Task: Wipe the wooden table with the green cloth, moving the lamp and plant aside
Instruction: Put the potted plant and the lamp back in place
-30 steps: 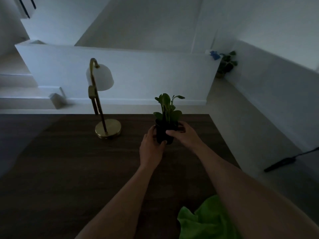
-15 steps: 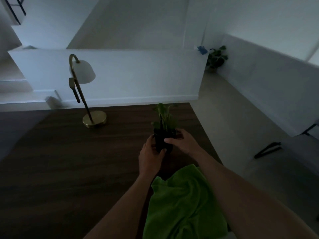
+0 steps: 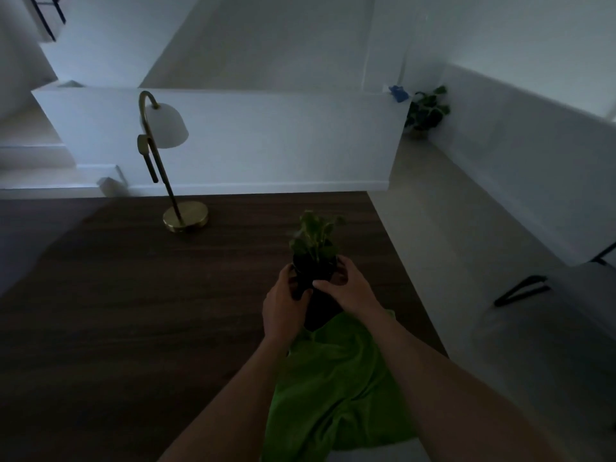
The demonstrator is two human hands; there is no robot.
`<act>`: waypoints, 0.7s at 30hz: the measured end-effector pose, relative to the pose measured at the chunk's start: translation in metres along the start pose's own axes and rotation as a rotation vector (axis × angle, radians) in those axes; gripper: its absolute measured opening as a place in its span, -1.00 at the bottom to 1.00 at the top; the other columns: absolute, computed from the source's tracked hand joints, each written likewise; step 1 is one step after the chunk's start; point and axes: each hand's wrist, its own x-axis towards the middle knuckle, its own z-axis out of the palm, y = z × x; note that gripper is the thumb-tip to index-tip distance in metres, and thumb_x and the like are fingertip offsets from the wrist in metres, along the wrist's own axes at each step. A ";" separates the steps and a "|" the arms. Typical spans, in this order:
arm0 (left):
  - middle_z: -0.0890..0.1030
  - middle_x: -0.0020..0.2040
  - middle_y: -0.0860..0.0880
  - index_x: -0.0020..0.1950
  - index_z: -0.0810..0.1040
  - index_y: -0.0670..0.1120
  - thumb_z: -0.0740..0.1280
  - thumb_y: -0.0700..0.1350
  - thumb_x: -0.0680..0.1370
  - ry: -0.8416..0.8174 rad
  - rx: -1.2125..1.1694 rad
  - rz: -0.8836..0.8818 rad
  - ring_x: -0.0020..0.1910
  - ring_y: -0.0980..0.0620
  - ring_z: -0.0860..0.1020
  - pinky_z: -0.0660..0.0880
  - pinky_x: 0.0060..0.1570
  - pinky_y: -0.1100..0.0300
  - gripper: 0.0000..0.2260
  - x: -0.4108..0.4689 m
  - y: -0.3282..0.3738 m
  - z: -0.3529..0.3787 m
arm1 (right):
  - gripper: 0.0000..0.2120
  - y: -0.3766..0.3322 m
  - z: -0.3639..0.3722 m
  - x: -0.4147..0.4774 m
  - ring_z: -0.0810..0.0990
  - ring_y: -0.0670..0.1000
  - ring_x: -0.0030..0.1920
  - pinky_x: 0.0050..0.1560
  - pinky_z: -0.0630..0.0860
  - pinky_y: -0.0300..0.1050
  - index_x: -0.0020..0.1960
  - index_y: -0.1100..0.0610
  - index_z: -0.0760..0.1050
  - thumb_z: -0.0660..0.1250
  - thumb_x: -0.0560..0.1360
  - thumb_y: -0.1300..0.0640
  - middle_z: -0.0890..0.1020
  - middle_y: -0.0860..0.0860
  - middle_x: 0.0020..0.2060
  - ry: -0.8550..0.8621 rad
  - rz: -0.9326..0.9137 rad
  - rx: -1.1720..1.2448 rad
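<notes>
Dim, bluish, underexposed all over. Faint soft light on the pale walls at upper right. Murky dark counter, grain barely legible. Slightly blurred plant. Wide-angle bending toward the frame edges.

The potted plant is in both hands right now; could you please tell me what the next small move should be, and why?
Probably set the plant down on bare table off to the left, clear of the green cloth. Both the left hand and right hand grip it, so neither is free to take the cloth lying close by.
</notes>
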 end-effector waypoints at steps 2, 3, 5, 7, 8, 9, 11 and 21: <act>0.62 0.20 0.01 0.46 0.32 0.05 0.37 -0.05 0.54 -0.020 -0.003 -0.016 0.14 -0.04 0.60 0.55 0.04 0.06 -0.49 0.001 0.001 -0.001 | -0.21 -0.001 0.005 -0.002 0.42 0.04 0.34 0.18 0.36 -0.15 0.48 0.00 0.23 0.51 0.37 -0.12 0.45 -0.02 0.34 0.020 -0.013 -0.028; 0.62 0.21 0.01 0.46 0.33 0.05 0.36 -0.06 0.54 -0.038 -0.010 -0.022 0.15 -0.03 0.60 0.54 0.06 0.07 -0.50 0.002 0.002 -0.003 | -0.20 -0.001 0.006 -0.003 0.41 0.05 0.35 0.19 0.35 -0.14 0.49 0.01 0.22 0.50 0.38 -0.12 0.44 -0.01 0.36 0.023 -0.014 -0.027; 0.61 0.22 0.02 0.44 0.36 0.04 0.35 -0.06 0.55 -0.073 -0.022 -0.019 0.18 -0.02 0.59 0.54 0.10 0.06 -0.54 0.004 0.003 -0.009 | -0.21 0.002 0.008 -0.005 0.41 0.06 0.35 0.25 0.39 -0.08 0.48 0.02 0.24 0.51 0.36 -0.11 0.44 0.01 0.36 0.043 -0.001 -0.043; 0.60 0.21 0.01 0.39 0.41 0.00 0.36 -0.05 0.54 -0.100 0.017 -0.029 0.18 -0.02 0.57 0.52 0.13 0.04 -0.58 0.006 0.003 -0.018 | -0.33 0.005 0.006 -0.009 0.47 0.07 0.26 0.22 0.46 0.00 0.35 0.05 0.36 0.51 0.35 -0.12 0.50 0.03 0.24 0.142 0.002 -0.108; 0.60 0.18 0.00 0.34 0.45 -0.03 0.37 -0.04 0.53 -0.103 0.046 -0.034 0.16 -0.02 0.57 0.52 0.13 0.04 -0.62 0.007 0.003 -0.023 | -0.50 0.007 0.004 -0.014 0.51 0.08 0.16 0.11 0.49 0.02 0.20 0.07 0.43 0.49 0.38 -0.10 0.55 0.03 0.11 0.235 -0.040 -0.155; 0.62 0.14 -0.01 0.27 0.50 -0.06 0.37 -0.02 0.53 -0.095 0.078 -0.041 0.13 -0.03 0.58 0.51 0.11 0.04 -0.67 0.008 0.003 -0.028 | -0.70 0.008 0.002 -0.020 0.54 0.08 0.00 -0.05 0.48 -0.01 0.01 0.06 0.45 0.44 0.42 -0.07 0.56 0.01 -0.08 0.334 -0.111 -0.198; 0.63 0.02 -0.03 0.09 0.56 -0.07 0.36 -0.02 0.54 -0.068 0.137 -0.050 0.04 -0.05 0.58 0.49 0.00 0.10 -0.81 0.009 0.002 -0.042 | -0.75 0.006 0.002 -0.034 0.47 0.05 -0.31 -0.29 0.31 -0.09 -0.26 0.06 0.35 0.30 0.52 0.00 0.42 -0.06 -0.39 0.444 -0.272 -0.276; 0.58 -0.13 0.05 -0.06 0.49 0.04 0.34 -0.06 0.57 0.037 0.196 -0.003 -0.16 0.13 0.53 0.43 -0.16 0.19 -0.96 0.034 -0.012 -0.121 | -0.60 -0.064 0.067 -0.039 0.36 -0.06 -0.53 -0.50 0.13 -0.23 -0.41 0.05 0.25 0.22 0.56 0.00 0.31 -0.08 -0.56 0.195 -0.664 -0.488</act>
